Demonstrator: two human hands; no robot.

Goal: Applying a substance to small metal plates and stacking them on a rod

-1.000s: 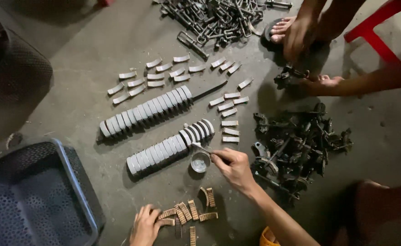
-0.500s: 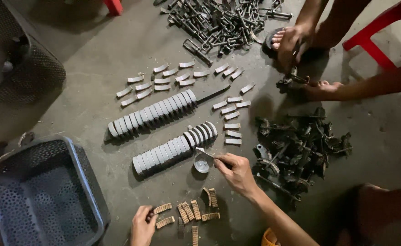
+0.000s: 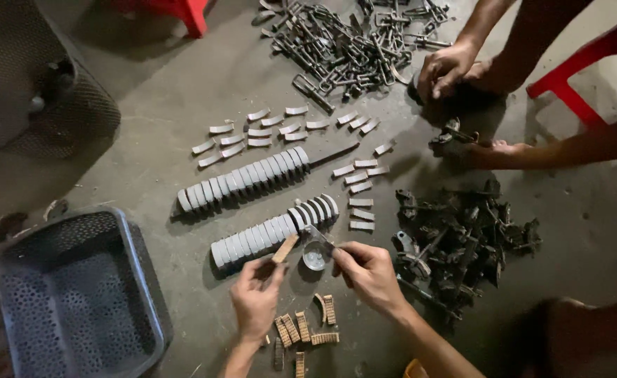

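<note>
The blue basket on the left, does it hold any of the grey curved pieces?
No, the blue basket shows only its bare perforated bottom, while the grey curved pieces lie in rows on the floor.

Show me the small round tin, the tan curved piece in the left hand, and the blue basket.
Small round tin (image 3: pixel 315 257), head view, its pale inside.
Tan curved piece (image 3: pixel 285 248), head view, its middle.
Blue basket (image 3: pixel 146 280), head view, right rim.

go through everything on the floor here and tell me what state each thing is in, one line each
left hand: pinching a small tan piece, raised.
right hand: holding a thin tool over the small round tin.
small round tin: open.
blue basket: upright, looks empty.
two grey rows: pieces stacked on edge.
loose grey pieces: flat, apart.
dark parts pile: jumbled.
</note>
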